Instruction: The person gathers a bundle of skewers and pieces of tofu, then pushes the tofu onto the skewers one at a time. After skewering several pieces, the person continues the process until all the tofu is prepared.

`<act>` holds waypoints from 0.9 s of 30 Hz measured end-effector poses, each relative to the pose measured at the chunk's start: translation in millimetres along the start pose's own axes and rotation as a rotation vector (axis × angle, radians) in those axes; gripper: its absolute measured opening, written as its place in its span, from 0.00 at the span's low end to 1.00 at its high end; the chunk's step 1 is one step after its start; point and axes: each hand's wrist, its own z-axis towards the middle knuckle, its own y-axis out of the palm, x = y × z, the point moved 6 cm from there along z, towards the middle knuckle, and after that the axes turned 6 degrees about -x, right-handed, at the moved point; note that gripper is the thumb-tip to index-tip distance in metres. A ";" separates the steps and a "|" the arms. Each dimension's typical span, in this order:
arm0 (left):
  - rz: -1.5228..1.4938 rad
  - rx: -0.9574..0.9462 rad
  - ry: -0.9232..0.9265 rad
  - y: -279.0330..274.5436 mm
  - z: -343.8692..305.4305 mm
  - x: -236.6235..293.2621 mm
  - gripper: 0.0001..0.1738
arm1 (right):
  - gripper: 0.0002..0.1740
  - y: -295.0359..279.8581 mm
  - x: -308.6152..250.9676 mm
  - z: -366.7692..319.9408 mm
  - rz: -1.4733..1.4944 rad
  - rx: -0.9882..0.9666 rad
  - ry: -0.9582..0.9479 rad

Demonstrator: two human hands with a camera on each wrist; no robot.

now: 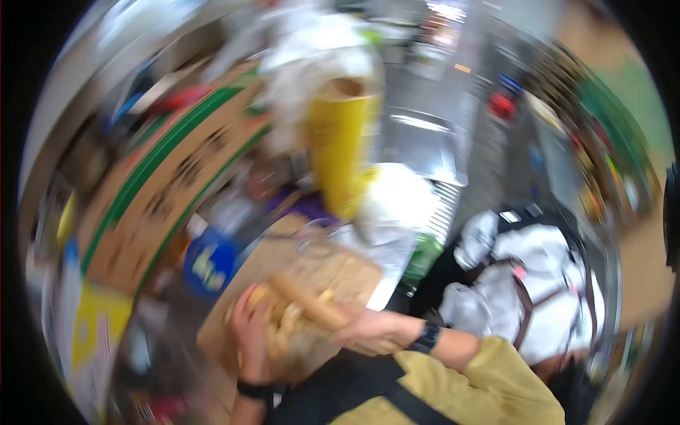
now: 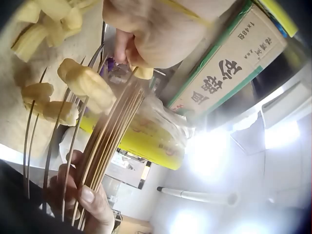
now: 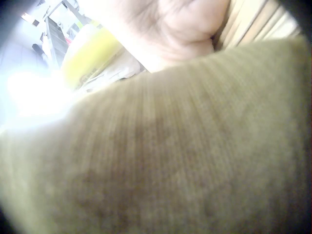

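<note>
My right hand (image 1: 372, 327) grips a thick bundle of thin wooden skewers (image 1: 304, 301) at their lower end. Several skewers fan out from the bundle in the left wrist view, with chunky pale yellow food pieces (image 2: 85, 83) threaded on them. At the skewer tips, my left hand (image 1: 253, 333) pinches another pale yellow food piece (image 2: 143, 73); the palm partly hides its fingers. Below both hands lies a wooden cutting board (image 1: 354, 273), with more yellow pieces (image 2: 51, 27) on it. An olive sleeve (image 3: 156, 146) covers most of the right wrist view.
A long cardboard box (image 1: 177, 177) with green edges stands at the left. Beyond the board are a tall yellow package (image 1: 340, 149) and a white bag (image 1: 397, 202). A blue round lid (image 1: 210, 261) sits left of the board, and a white-and-dark bag (image 1: 524, 276) at the right.
</note>
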 end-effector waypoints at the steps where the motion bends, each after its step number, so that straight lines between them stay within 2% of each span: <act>1: -0.047 -0.007 -0.026 3.5 -3.5 2.5 0.21 | 0.22 -8.5 23.3 12.2 -0.004 0.032 -0.126; 2: 0.000 -0.004 -0.033 8.3 -6.4 12.6 0.21 | 0.20 -2.3 14.5 7.4 -0.035 0.037 -0.159; 3: -0.054 -0.074 -0.028 -2.4 1.9 -6.0 0.19 | 0.21 4.2 15.4 4.0 0.130 0.015 -0.160; 4: -0.063 -0.209 -0.057 3.8 -0.4 3.1 0.24 | 0.23 7.1 14.5 1.4 0.151 0.036 -0.209; 5: 0.025 -0.208 -0.001 -19.1 14.4 -20.1 0.22 | 0.25 6.9 15.5 -1.8 0.156 0.031 -0.246; 6: 0.367 -0.231 0.045 34.8 -25.6 68.5 0.19 | 0.27 4.4 18.5 -3.1 0.138 0.052 -0.323; 8: 0.392 -0.211 0.052 34.9 -13.7 55.2 0.20 | 0.30 4.1 17.1 16.0 0.075 0.033 -0.436; 11: 0.361 -0.210 0.005 33.3 -7.3 41.8 0.21 | 0.31 1.9 12.3 -0.8 0.121 0.046 -0.396; 12: 0.361 -0.227 0.019 32.4 -7.9 36.9 0.21 | 0.25 -4.0 19.9 5.9 -0.014 0.053 -0.340; 16: 0.299 -0.195 -0.035 25.5 -14.3 30.6 0.21 | 0.25 1.1 16.9 4.6 0.055 0.004 -0.304; 18: 0.354 -0.143 -0.002 15.8 -13.3 30.6 0.21 | 0.25 5.4 10.6 4.7 0.052 0.003 -0.291; 21: 0.438 -0.106 0.055 13.2 -17.5 38.9 0.21 | 0.26 4.3 14.9 17.3 -0.102 0.067 -0.282; 23: 0.458 -0.106 0.109 12.4 -15.4 36.9 0.20 | 0.27 2.2 22.0 33.0 -0.106 0.002 -0.305; 27: 0.547 -0.197 0.272 20.2 -6.1 35.0 0.17 | 0.30 -10.9 34.9 49.8 -0.070 0.026 -0.395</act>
